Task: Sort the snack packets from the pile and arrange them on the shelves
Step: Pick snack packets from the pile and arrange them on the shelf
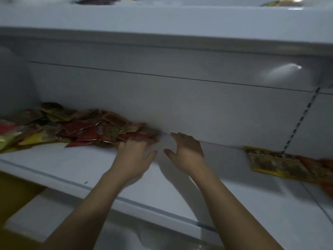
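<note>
A pile of red, yellow and green snack packets [81, 127] lies on the left of a white shelf [75, 165], against the back wall. My left hand [134, 156] reaches to the pile's right end, fingertips touching the nearest red packet; blur hides whether they hold it. Beside it, my right hand [185, 154] hovers over bare shelf with fingers spread and relaxed, holding nothing. Yellow packets [273, 163] lie flat at the shelf's right, with orange ones [322, 170] next to them at the frame edge.
A higher shelf [162, 24] overhangs the working shelf and carries a few packets at its top edge. A slotted upright rail [299, 121] runs down the back wall on the right. A lower shelf shows under the front edge.
</note>
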`<action>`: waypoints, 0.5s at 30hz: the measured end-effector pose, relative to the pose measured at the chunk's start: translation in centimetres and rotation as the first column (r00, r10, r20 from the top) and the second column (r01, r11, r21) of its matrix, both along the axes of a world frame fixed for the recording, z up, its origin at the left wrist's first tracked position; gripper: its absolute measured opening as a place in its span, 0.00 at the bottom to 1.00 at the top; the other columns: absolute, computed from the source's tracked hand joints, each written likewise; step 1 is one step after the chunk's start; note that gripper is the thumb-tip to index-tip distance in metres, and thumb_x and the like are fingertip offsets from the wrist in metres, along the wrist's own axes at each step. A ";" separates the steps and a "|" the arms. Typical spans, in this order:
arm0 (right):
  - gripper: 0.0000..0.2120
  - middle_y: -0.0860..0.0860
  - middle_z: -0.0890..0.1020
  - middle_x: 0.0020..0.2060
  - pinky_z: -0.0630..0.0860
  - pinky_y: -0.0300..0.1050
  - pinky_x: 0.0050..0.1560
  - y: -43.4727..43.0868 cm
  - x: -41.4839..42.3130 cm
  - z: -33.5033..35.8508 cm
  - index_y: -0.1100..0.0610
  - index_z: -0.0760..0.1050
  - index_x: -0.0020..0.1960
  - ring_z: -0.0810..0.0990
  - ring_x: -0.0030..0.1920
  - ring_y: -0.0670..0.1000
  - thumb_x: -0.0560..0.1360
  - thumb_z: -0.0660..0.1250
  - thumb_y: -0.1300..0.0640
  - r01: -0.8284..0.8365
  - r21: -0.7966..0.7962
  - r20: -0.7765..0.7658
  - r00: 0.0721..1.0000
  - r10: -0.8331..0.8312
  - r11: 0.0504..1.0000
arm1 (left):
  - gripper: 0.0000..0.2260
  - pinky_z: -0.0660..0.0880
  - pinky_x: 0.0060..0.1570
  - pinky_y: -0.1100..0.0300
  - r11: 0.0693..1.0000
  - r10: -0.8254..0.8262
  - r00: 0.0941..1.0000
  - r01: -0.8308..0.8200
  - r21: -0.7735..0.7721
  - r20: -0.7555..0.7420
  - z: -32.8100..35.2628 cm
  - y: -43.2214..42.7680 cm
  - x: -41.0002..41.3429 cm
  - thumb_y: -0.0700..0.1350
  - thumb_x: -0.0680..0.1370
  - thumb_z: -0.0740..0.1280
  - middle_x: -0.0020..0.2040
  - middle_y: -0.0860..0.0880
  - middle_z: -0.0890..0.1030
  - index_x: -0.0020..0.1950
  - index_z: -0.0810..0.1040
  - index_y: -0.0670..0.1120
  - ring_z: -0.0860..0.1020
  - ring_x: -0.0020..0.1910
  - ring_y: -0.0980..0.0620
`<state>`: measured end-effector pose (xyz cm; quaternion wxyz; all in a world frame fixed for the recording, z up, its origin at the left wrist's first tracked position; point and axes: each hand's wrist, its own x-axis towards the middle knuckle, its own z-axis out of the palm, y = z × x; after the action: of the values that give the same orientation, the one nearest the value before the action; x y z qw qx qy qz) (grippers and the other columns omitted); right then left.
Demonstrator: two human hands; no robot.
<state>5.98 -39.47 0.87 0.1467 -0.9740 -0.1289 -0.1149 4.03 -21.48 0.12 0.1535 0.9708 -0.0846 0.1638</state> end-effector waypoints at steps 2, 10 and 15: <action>0.30 0.53 0.72 0.70 0.64 0.46 0.65 3.8 0.3 -0.5 0.53 0.64 0.75 0.71 0.68 0.57 0.77 0.65 0.43 -0.018 -0.035 0.027 0.999 0.019 0.999 | 0.24 0.66 0.59 0.50 0.999 0.045 0.999 -0.045 0.002 -0.007 -0.5 3.9 -0.5 0.60 0.76 0.58 0.64 0.49 0.77 0.68 0.75 0.53 0.71 0.64 0.45; 0.26 0.51 0.77 0.65 0.72 0.48 0.63 16.5 1.8 -1.9 0.48 0.69 0.70 0.74 0.64 0.56 0.75 0.66 0.43 -0.124 0.038 -0.033 0.992 0.125 0.992 | 0.20 0.64 0.64 0.50 0.979 0.200 0.980 -0.200 -0.022 -0.014 -2.5 16.8 -1.3 0.58 0.80 0.61 0.68 0.52 0.74 0.71 0.71 0.54 0.68 0.68 0.49; 0.23 0.53 0.78 0.61 0.73 0.50 0.61 20.0 3.5 -1.9 0.50 0.70 0.68 0.75 0.62 0.57 0.75 0.65 0.45 -0.151 0.010 -0.067 0.986 0.151 0.989 | 0.19 0.65 0.61 0.50 0.970 0.243 0.970 -0.242 -0.033 0.000 -2.8 20.8 -0.6 0.57 0.80 0.63 0.66 0.52 0.76 0.69 0.73 0.54 0.70 0.67 0.49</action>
<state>9.46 -19.47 -1.08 0.1618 -0.9644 -0.1970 -0.0709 3.41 -0.70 -2.73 0.1479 0.9709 0.0371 0.1846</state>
